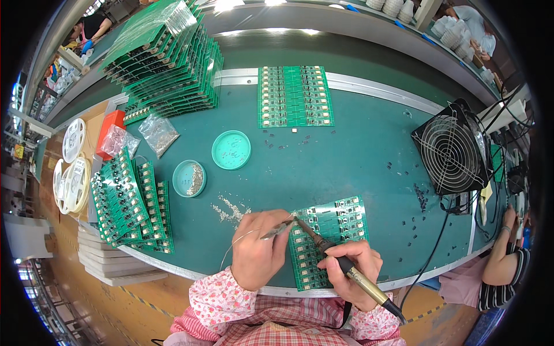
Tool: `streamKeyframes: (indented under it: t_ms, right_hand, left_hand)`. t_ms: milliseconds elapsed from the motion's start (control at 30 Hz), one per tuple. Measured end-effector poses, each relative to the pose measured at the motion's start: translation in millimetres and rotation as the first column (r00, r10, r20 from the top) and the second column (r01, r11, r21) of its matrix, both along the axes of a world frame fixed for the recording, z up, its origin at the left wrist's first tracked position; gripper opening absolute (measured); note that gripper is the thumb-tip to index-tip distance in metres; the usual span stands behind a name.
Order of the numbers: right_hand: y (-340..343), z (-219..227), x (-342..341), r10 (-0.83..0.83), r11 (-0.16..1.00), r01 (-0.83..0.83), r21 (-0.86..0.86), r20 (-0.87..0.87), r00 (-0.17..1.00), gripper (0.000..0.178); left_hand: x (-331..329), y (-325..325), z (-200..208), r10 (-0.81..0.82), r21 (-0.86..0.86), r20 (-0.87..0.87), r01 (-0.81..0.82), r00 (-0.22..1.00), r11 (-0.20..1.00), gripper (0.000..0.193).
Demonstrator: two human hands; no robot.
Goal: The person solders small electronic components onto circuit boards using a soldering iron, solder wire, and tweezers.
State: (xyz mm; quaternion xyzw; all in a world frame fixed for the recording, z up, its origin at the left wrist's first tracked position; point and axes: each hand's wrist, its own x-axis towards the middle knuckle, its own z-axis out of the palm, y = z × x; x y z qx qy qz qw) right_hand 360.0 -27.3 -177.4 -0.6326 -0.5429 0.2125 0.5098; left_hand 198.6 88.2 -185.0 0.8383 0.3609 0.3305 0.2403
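Observation:
A green circuit board (332,222) lies in front of me near the table's edge, lined with small pale components. My right hand (355,271) is closed round a soldering iron (360,281), whose tip reaches the board's upper left corner. Over the board's left edge, my left hand (259,248) pinches metal tweezers (277,229) that point at the same corner. A thin solder wire (234,242) runs from that hand and curves down beside it. The iron and tweezers tips meet closely; whether they touch a component is too small to tell.
A board panel (295,98) lies at the back, with a tall board stack (167,63) to its left. Two teal dishes (231,150) and several overlapping boards (124,202) are at left. A fan (449,147) stands at right above scattered black parts (421,198). Co-workers sit nearby.

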Motion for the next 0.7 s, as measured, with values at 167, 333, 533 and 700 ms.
streamKeyframes:
  t_ms: [167,333,533,700]
  right_hand:
    - [-4,0,-2,-0.093,0.995,0.097,0.036,-0.099,0.991,0.017]
    - [-10,0,-2,-0.145,0.988,0.151,0.029,-0.142,0.979,0.016]
    - [-13,-4,-3,-0.188,0.981,0.192,0.028,-0.119,0.975,0.016]
    - [-13,-3,-7,-0.229,0.964,0.244,0.100,-0.141,0.963,0.015]
  left_hand:
    - [1,1,2,0.003,-0.008,0.003,-0.003,1.000,1.000,0.023]
    - [2,0,1,0.014,-0.006,0.023,-0.014,1.000,1.000,0.018]
    - [2,0,0,0.001,0.022,0.042,-0.002,0.999,1.000,0.018]
    - [-3,-3,3,0.022,-0.012,0.033,-0.021,0.999,1.000,0.020]
